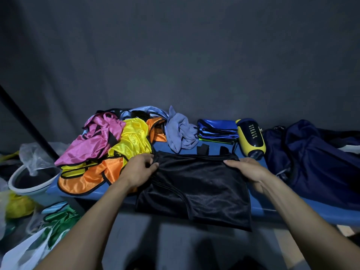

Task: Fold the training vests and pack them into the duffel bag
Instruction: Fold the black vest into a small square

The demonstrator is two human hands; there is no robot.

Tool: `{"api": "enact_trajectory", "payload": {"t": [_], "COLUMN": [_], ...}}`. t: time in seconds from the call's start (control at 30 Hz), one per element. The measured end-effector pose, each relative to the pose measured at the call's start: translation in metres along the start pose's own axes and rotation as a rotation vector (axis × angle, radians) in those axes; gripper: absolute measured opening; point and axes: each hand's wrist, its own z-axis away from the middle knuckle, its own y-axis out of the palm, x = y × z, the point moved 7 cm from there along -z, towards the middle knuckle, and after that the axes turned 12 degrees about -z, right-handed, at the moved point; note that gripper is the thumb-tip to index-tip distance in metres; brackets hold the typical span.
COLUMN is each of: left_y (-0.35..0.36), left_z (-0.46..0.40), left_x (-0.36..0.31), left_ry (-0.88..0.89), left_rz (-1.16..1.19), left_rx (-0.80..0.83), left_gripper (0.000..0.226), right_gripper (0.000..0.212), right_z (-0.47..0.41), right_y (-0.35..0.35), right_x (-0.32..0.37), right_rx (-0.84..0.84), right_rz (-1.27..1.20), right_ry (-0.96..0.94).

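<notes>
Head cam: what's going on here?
A person is folding a black vest on a blue table. The left hand pinches its left edge; the right hand holds its right edge. A pile of unfolded pink, yellow and orange vests lies to the left. A folded stack sits behind, beside a bottle. The navy duffel bag waits on the right.

A shiny black vest (196, 186) lies spread on the blue table (276, 208), its lower edge hanging over the front. Left of it sits a loose heap of pink, yellow and orange vests (109, 151). Folded blue vests (217, 131) are stacked behind. The navy duffel bag (315, 160) slumps at the right.
</notes>
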Motion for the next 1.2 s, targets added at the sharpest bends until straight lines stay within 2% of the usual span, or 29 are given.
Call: {"api": "enact_trajectory", "payload": {"t": [0.07,0.27,0.4,0.5,0.6,0.8,0.93,1.03,1.2], "left_y": [0.000,0.000,0.000,0.001,0.001,0.002,0.003,0.003,0.005], "left_z": [0.000,0.000,-0.001,-0.002,-0.003,-0.004,-0.004,-0.004,-0.007], "left_x": [-0.004,-0.006,-0.005,-0.004,-0.005,-0.003,-0.004,-0.005,-0.001], "left_ry": [0.000,0.038,0.042,0.041,0.040,0.033,0.035,0.052,0.061], "left_rz": [-0.025,-0.058,-0.056,-0.056,-0.061,-0.060,-0.059,-0.051,-0.057], "left_rx": [-0.001,0.005,0.012,0.018,0.013,0.022,0.031,0.031,0.035], "left_gripper": [0.038,0.034,0.032,0.032,0.032,0.032,0.031,0.031,0.032], "right_gripper": [0.036,0.025,0.039,0.051,0.053,0.022,0.006,0.005,0.005], "right_z": [-0.002,-0.007,-0.008,-0.012,-0.019,-0.028,-0.027,-0.028,-0.029], "right_y": [-0.001,-0.022,-0.025,-0.027,-0.035,-0.034,-0.030,-0.033,-0.035], "right_x": [0.004,0.023,0.031,0.036,0.035,0.026,0.025,0.029,0.035], "right_rx": [0.006,0.022,-0.008,-0.095,-0.181,-0.066,0.005,0.035,0.179], "right_rz": [-0.009,0.214,0.327,0.369,0.319,0.080,0.066,0.148,-0.048], "right_ry": [-0.079,-0.403,-0.507,-0.547,-0.506,-0.309,-0.268,-0.272,-0.219]}}
